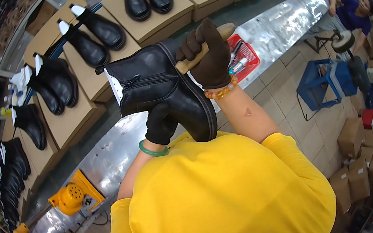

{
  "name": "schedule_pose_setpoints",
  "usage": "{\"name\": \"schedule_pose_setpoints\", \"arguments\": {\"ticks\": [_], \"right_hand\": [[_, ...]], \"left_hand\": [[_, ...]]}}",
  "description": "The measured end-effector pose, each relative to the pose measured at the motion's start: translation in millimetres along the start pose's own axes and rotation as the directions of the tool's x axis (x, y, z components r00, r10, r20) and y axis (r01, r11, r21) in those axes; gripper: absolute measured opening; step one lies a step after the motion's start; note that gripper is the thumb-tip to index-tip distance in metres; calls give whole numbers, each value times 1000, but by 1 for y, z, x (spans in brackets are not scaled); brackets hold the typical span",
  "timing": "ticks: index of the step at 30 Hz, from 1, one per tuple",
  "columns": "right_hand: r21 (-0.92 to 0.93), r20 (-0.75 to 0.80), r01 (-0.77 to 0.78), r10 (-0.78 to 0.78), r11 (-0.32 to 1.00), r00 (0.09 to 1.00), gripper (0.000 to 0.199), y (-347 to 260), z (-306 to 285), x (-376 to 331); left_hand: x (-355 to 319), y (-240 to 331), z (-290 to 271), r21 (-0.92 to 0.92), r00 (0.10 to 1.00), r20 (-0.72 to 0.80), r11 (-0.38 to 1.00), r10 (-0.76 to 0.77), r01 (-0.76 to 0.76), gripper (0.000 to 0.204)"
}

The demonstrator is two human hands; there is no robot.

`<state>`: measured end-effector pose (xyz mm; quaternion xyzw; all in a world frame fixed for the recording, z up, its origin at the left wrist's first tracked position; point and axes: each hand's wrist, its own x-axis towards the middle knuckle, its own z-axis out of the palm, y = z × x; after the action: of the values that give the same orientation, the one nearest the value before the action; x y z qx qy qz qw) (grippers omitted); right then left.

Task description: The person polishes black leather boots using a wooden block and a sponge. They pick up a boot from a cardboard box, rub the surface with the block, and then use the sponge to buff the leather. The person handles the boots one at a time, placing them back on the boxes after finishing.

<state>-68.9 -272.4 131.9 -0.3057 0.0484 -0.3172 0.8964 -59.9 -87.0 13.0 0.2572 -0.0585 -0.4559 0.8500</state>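
Black ankle boot (163, 93) is resting in the gloved left hand (160, 123), fingers gripping underneath it, while the gloved right hand (208, 56) is clenching a wooden handle (202, 49) against its heel

Boot (162, 91) between hands, before conveyor (280, 26)

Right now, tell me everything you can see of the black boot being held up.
The black ankle boot looks like smooth, slightly shiny leather, with a side zip, a white lining showing at its open top and a thick black sole. It is held in the air above the metal bench, tipped with the sole toward the person and the opening to the left. The gloved left hand supports it from beneath; the gloved right hand presses a wooden-handled tool against its heel end.
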Motion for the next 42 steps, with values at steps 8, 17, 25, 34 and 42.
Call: {"name": "schedule_pose_setpoints", "arguments": {"ticks": [8,17,25,34,42], "right_hand": [[-140,-16,91,-94,986,995,26,-20,-25,-12],[-187,-348,42,-106,981,931,31,-45,-49,-4],[29,-381,177,-153,984,912,33,-67,-63,-11],[-422,-90,298,-366,856,926,31,-67,-73,-22],[136,-395,90,-29,987,918,26,-84,-82,9]], "left_hand": [[23,-17,2,89,990,14,986,-141,139,55],[47,-37,24,80,970,51,969,-238,234,62],[59,-61,29,10,952,88,956,-294,294,64],[68,-71,23,97,942,66,942,-328,321,60],[71,-60,66,-5,961,125,968,-248,250,62]]}}
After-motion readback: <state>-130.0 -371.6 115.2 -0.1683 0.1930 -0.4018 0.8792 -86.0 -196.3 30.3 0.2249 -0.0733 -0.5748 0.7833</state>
